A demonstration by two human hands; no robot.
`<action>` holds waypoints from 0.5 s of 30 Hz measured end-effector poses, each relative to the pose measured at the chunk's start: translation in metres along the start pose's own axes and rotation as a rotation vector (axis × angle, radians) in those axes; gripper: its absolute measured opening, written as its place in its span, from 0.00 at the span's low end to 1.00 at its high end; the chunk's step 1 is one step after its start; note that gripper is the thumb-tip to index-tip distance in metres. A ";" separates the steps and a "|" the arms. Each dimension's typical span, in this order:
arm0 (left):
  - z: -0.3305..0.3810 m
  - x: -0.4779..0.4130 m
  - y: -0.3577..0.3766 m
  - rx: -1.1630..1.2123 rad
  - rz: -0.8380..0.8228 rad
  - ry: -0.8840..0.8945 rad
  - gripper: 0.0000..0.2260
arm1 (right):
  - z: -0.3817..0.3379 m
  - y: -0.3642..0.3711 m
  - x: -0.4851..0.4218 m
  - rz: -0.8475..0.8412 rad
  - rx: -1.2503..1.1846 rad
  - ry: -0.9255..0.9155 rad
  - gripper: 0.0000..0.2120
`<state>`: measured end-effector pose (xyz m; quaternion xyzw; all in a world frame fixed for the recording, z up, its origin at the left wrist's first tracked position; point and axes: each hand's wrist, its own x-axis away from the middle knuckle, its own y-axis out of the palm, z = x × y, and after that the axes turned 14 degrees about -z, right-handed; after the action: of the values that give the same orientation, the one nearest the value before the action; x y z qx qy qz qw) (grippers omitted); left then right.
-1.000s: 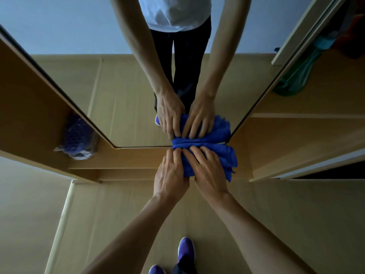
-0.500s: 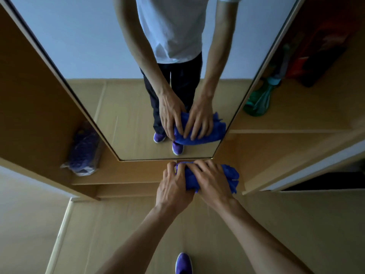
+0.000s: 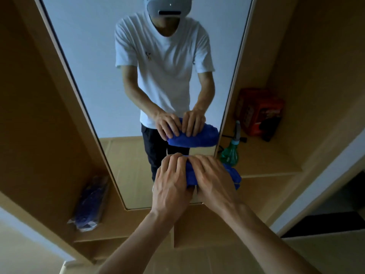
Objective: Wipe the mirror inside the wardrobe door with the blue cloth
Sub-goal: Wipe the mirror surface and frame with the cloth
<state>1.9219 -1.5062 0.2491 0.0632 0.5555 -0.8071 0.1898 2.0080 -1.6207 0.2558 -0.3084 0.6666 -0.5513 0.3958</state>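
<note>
A tall mirror (image 3: 118,80) is set in the wooden wardrobe door in front of me. The bunched blue cloth (image 3: 233,174) is pressed against its lower right part, a little above the bottom edge. My left hand (image 3: 171,184) and my right hand (image 3: 213,178) lie side by side on the cloth, fingers spread over it and pointing up. Most of the cloth is hidden under my hands. The mirror reflects both hands, the cloth and a person in a white T-shirt.
A green spray bottle (image 3: 230,153) and a red box (image 3: 258,111) stand on the wardrobe shelf just right of the mirror. A plastic-wrapped purple bundle (image 3: 90,204) lies on the lower shelf at left. A wooden shelf edge (image 3: 270,176) juts out at right.
Both hands have slid the cloth upward from below the mirror's bottom edge onto the glass. My view has tilted up, showing more of the mirror.
</note>
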 end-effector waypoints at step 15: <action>0.070 -0.073 -0.151 0.022 0.464 0.219 0.22 | -0.001 -0.190 -0.036 0.434 0.186 -0.059 0.27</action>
<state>1.9403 -1.5067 0.4298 0.2783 0.5346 -0.7361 0.3080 2.0205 -1.6286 0.4487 -0.1360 0.6519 -0.5029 0.5510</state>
